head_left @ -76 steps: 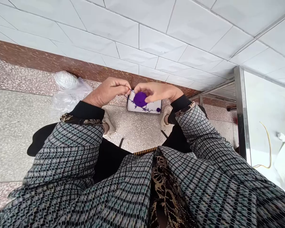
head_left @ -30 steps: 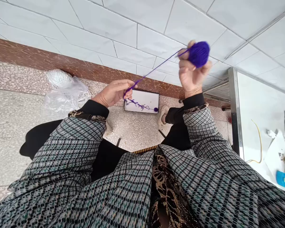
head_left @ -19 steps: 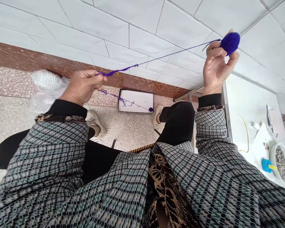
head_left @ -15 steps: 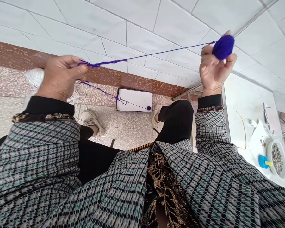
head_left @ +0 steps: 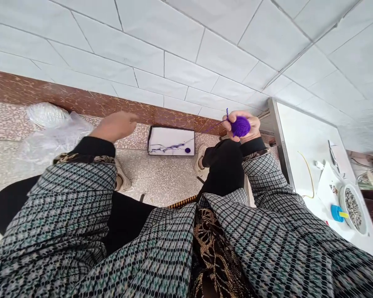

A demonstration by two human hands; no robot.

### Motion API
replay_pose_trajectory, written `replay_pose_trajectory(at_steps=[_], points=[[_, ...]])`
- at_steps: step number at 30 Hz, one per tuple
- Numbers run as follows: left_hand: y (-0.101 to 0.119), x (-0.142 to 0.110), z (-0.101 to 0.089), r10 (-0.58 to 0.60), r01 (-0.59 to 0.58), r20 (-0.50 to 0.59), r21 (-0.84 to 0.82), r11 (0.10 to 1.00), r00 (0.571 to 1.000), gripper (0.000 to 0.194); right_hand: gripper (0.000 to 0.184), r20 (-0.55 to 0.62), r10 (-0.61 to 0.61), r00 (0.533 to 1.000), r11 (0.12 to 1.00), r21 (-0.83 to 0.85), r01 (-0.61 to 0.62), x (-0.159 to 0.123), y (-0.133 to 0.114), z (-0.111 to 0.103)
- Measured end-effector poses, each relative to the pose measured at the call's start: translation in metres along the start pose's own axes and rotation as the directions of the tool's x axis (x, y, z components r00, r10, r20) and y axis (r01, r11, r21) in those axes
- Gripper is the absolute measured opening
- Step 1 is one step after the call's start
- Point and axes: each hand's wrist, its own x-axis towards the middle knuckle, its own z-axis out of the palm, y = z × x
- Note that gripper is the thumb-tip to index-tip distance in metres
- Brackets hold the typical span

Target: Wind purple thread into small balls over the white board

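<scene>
My right hand [head_left: 251, 124] is closed around a ball of purple yarn [head_left: 240, 126]. A short end of yarn stands up by its fingertips, and a thin strand slants down and left from the ball. My left hand [head_left: 116, 126] is held left of the box with its fingers curled together. No yarn shows at its fingertips, and the inside of the grip is hidden. On the floor between my feet lies a shallow white box with dark edges [head_left: 170, 134]. Loose purple yarn [head_left: 174, 147] is strung along its lower side, beside a small dark purple ball [head_left: 187, 150].
A clear plastic bag [head_left: 40, 142] and a white bundle [head_left: 46, 114] lie on the floor at left. At right stands a white table [head_left: 298, 132] bearing a bowl of small pieces [head_left: 354, 209], a blue tape roll [head_left: 337, 213] and a yellow cord [head_left: 310, 174]. A tiled wall [head_left: 186, 49] rises ahead.
My right hand has come down and left with the yarn ball. The tangled yarn has left my left fingers and dropped into the box. My left hand has shifted right and lower.
</scene>
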Motion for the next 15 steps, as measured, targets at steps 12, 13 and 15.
replay_pose_trajectory(at_steps=[12, 13, 15], points=[[0.115, -0.016, 0.088, 0.239, -0.034, 0.192, -0.709, 0.704, 0.952, 0.052, 0.042, 0.297, 0.291, 0.910, 0.956, -0.116, -0.268, 0.065, 0.042, 0.008], [0.113, -0.015, 0.087, 0.211, -0.018, 0.185, -0.712, 0.702, 0.960, 0.049, 0.041, 0.287, 0.312, 0.906, 0.948, -0.149, -0.280, 0.068, 0.044, 0.006], [0.110, -0.015, 0.087, 0.150, 0.031, 0.186, -0.722, 0.692, 0.971, 0.043, 0.040, 0.273, 0.341, 0.900, 0.934, -0.206, -0.292, 0.074, 0.045, 0.003]])
